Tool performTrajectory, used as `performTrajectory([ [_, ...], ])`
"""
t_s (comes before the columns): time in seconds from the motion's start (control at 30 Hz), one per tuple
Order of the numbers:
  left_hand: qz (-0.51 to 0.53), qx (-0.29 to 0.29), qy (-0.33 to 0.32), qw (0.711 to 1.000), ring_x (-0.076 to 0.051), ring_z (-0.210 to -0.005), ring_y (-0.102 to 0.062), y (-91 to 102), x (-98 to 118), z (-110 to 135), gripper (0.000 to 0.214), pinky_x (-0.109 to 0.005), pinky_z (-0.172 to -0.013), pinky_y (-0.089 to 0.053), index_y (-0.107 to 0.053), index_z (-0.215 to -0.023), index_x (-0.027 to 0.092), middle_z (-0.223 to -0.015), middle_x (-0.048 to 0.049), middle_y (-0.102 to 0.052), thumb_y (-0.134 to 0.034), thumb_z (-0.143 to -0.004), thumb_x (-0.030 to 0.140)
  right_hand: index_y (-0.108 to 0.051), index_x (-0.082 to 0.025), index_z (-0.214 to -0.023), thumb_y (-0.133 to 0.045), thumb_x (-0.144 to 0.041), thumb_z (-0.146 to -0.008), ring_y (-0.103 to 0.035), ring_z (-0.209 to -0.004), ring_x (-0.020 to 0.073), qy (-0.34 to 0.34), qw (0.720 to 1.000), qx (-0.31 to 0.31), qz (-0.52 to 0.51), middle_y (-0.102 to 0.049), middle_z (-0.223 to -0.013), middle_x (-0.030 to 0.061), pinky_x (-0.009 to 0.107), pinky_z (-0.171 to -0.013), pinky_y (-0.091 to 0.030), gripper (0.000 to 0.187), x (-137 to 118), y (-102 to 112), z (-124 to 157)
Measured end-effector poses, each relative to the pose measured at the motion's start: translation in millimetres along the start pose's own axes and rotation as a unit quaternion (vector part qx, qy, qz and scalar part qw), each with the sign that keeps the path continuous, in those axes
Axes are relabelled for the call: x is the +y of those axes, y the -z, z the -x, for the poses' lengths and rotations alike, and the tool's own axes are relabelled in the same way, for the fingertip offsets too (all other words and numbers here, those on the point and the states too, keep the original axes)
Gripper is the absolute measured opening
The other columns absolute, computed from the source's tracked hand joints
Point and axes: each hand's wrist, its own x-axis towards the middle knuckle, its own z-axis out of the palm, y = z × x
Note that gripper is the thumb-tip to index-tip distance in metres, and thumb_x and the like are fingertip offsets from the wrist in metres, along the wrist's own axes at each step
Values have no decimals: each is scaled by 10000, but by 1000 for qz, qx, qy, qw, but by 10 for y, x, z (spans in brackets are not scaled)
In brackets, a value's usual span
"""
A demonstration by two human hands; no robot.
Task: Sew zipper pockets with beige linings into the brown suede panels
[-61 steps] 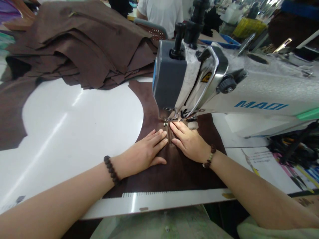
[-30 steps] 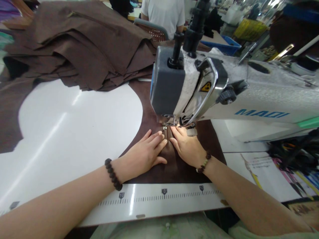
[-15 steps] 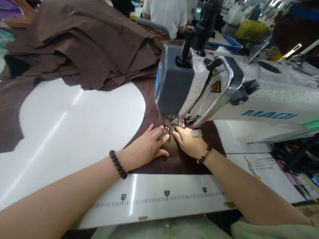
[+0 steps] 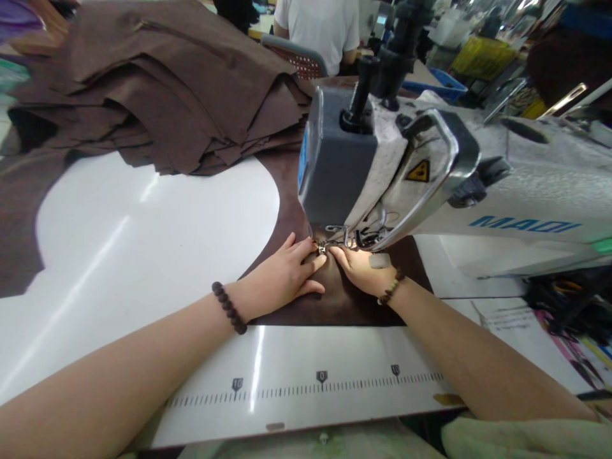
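Note:
A piece of dark brown fabric (image 4: 329, 309) lies flat on the white table under the head of a sewing machine (image 4: 339, 159). My left hand (image 4: 282, 274) rests on the fabric left of the presser foot (image 4: 322, 247), fingers spread and the fingertips close to the foot. On the other side my right hand (image 4: 363, 268) presses on the same fabric, its fingers stretched forward and partly hidden under the machine head. The needle itself is too small to make out.
A heap of brown fabric pieces (image 4: 182, 83) covers the back left of the table (image 4: 157, 255). A printed ruler scale (image 4: 306, 386) runs along the front edge. Papers and tools (image 4: 568, 344) lie at the right. A person in a white shirt (image 4: 318, 29) sits beyond.
The fabric's front edge has moved slightly away from me, toward the machine. Both hands stay flat beside the foot, and the right hand has shifted little. The view has tilted slightly.

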Motion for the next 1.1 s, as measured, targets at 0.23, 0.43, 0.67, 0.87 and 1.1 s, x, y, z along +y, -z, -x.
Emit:
performTrajectory([
  [0.23,-25,2,-4,1000,-271,-1027,-482,2,-21,-13,498,-472,-965,-366,-530,-1175,84,-1096,-164,-507,-412,-885,472,-620,-210,-1067,-274,-258,-949,-543,-1032,200,-11,1000,-14,-18,-642,-1055,69,387,-936,-353,369,10,20,-24],
  [0.43,-29,16,-9,999,-274,-1033,-476,-2,-52,-25,476,-478,-966,-367,-553,-1145,88,-1091,-163,-505,-419,-886,463,-633,-188,-1019,-268,-250,-947,-547,-1041,206,4,1000,7,-25,-652,-1025,84,375,-926,-371,377,57,-40,-58],
  [0.67,-32,16,-7,999,-274,-1041,-494,8,-51,-30,451,-482,-961,-378,-563,-1152,103,-1108,-164,-523,-456,-879,445,-636,-164,-1028,-272,-245,-942,-561,-1034,177,17,1000,8,-21,-641,-1072,90,309,-928,-388,383,81,-14,-87],
  [0.87,-40,-7,-18,999,-284,-1147,-455,49,-103,19,405,-506,-1003,-329,-541,-1192,124,-1219,-160,-506,-440,-906,392,-615,-135,-1090,-329,-258,-923,-550,-1039,250,-35,998,23,48,-621,-1104,134,455,-1003,-301,353,186,60,47],
  [1.1,-59,-3,21,998,-230,-1087,-519,248,-66,98,277,-412,-963,-414,-606,-1089,135,-1182,-120,-553,-407,-931,245,-495,-19,-1244,-436,-326,-886,-476,-1158,305,-86,994,12,66,-508,-1250,225,479,-1029,-297,475,-420,163,904],
])
